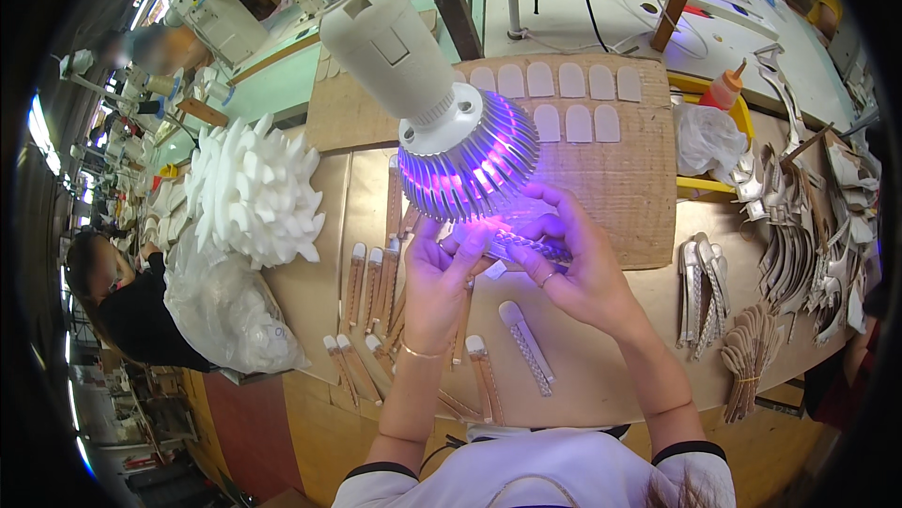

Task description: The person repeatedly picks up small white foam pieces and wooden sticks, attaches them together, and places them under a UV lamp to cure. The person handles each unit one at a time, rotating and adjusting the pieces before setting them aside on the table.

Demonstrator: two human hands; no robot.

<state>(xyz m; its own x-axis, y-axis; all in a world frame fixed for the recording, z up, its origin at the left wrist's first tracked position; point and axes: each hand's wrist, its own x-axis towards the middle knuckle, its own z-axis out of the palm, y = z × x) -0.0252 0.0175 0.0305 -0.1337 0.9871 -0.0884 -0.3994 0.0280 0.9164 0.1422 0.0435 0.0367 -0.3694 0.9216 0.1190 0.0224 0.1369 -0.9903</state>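
Observation:
Both my hands are raised close together just under a lit lamp (470, 156) with a finned silver head, which throws purple light on them. Between them is a braided strap (537, 247) with a pale end. My right hand (584, 273) pinches the strap with thumb and fingers. My left hand (440, 273) has its fingers closed at the strap's other end, partly hidden by glare. Below them a single braided strap (528, 346) lies on the table. Several brown stitched straps (357, 284) with white tips lie around my left forearm.
Rounded white pieces (540, 81) sit in rows on a cardboard sheet (620, 198). On the left are a white foam stack (249, 188) and a plastic bag (221, 301). A yellow tray (707, 190), braided straps (703, 292) and hanging strap bundles (794, 235) fill the right. A person (132, 306) sits at far left.

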